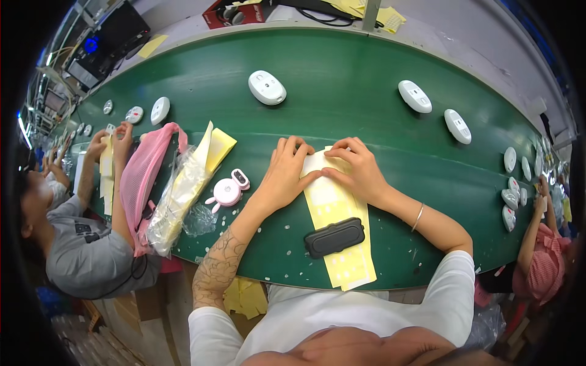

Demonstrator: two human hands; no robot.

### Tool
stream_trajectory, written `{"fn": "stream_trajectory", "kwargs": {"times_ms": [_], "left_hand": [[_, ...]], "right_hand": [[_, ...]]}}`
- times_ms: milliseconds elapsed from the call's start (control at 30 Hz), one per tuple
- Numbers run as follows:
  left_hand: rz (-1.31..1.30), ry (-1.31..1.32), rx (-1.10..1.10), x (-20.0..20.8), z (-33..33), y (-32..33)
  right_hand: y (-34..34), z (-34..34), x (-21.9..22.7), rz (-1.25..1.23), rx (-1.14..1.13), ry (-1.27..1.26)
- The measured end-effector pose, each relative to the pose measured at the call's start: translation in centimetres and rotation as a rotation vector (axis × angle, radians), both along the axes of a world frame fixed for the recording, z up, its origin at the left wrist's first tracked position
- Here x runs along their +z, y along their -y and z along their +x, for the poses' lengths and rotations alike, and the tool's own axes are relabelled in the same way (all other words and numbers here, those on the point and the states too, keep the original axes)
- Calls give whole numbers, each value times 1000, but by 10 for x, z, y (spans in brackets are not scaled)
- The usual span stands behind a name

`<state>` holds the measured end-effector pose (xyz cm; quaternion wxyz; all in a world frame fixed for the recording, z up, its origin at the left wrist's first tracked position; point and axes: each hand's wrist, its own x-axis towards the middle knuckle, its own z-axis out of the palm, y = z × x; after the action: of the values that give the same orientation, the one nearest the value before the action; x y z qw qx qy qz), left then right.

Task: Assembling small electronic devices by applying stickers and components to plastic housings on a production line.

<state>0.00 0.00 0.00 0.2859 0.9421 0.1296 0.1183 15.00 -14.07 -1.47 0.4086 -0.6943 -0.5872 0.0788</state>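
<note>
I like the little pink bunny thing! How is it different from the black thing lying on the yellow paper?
The pink bunny-shaped gadget is rounded with small ears; the black oblong block is flat and long. The gadget lies on the bare green belt, left of the left hand; the block rests on the yellow sticker sheet, below the right hand. Neither is being touched.

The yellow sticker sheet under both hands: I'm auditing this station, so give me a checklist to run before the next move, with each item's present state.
1. Yellow sticker sheet lies flat on the green belt: ok.
2. Left hand and right hand both rest on the sheet's top end: ok.
3. Black oblong weight sits across the sheet's lower part: ok.
4. White mouse shell within the hands: not ok, it lies apart, farther up the belt.
5. Sticker lifted on a fingertip: cannot tell.
</note>
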Motion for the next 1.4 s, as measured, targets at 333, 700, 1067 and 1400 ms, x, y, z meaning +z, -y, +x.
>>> {"fn": "stream_trajectory", "kwargs": {"times_ms": [333, 700, 1067, 1400], "left_hand": [[-381, 179, 69, -8, 13, 2], [-764, 373, 230, -12, 17, 14], [-600, 415, 164, -14, 14, 15], [-892, 390, 252, -16, 12, 18]], "right_hand": [[-8, 3, -7, 62, -67, -88], [-9, -1, -8, 215, -76, -186], [-10, -3, -8, 247, -16, -354], [-10, -5, -12, 298, -25, -140]]}}
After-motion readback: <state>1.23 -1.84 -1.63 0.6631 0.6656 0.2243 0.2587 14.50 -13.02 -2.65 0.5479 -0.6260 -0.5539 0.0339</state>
